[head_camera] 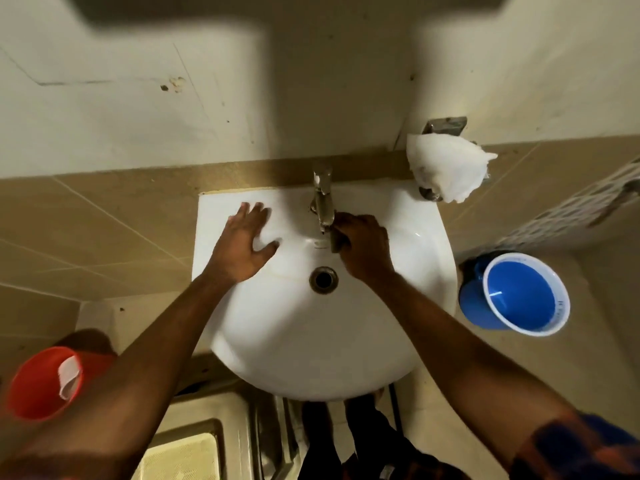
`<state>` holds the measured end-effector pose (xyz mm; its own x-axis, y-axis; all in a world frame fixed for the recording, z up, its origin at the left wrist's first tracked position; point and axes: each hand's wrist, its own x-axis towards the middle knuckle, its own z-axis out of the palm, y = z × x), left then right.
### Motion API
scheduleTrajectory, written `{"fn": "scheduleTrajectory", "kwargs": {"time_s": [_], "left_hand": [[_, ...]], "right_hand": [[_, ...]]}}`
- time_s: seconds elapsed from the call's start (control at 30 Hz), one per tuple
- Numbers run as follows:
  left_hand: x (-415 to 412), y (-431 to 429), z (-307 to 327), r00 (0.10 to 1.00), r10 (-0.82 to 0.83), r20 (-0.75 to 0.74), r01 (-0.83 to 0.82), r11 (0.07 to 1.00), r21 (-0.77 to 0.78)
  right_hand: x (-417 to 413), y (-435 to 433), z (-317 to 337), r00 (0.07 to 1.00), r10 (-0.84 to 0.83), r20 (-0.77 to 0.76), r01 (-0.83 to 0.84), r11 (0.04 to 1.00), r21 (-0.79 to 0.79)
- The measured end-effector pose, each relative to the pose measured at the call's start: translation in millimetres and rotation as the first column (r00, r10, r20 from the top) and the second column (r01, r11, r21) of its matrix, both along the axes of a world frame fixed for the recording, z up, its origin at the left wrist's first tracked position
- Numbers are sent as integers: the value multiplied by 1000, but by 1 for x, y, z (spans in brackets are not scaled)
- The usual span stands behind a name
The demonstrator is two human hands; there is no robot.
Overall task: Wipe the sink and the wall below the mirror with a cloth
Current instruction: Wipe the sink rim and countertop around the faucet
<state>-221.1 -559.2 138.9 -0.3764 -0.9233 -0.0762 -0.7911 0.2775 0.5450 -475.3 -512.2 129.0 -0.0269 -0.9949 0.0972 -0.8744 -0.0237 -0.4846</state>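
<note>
A white sink (311,341) hangs on the tiled wall, with a metal tap (322,199) at its back and a drain (323,279) in the bowl. My left hand (244,244) lies flat with spread fingers on the sink's back left rim. Just under the tap's spout, my right hand (365,249) grips a small dark cloth (335,241), of which only an edge shows. Above the sink rises the pale wall (207,109), marked with spots; the mirror's blurred lower edge shows at the top.
A white crumpled cloth or paper (446,168) hangs on a metal holder at the sink's back right. A blue bucket (519,296) stands to the right, a red bucket (45,382) to the lower left. My legs show under the sink.
</note>
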Motion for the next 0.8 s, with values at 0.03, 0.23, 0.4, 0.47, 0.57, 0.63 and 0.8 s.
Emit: {"fn": "scheduleTrajectory", "kwargs": {"time_s": [0.03,0.23,0.4,0.47,0.57,0.63,0.8], "left_hand": [[13,3,0,999,37,1,-37,999,-22],[74,14,-7,954,290,74,-281,953,-116],[72,18,-15,910,415,-28,-415,910,-16],[66,19,-18,877,474,-77,-474,880,21],[57,16,-19,809,552,-200,-542,833,107],[51,16,-21,768,576,-279,-558,816,149],[40,19,-25,779,567,-267,-570,818,76]], "right_hand": [[1,2,-3,997,-72,3,72,995,-63],[62,6,-24,955,-297,18,298,950,-93],[115,-9,-14,992,-121,-36,122,992,35],[132,-19,-4,999,43,-1,-43,998,36],[142,-22,7,998,54,29,-52,995,-82],[131,-20,3,999,-41,4,41,990,-137],[124,-19,-23,984,-159,-85,152,985,-85]]}}
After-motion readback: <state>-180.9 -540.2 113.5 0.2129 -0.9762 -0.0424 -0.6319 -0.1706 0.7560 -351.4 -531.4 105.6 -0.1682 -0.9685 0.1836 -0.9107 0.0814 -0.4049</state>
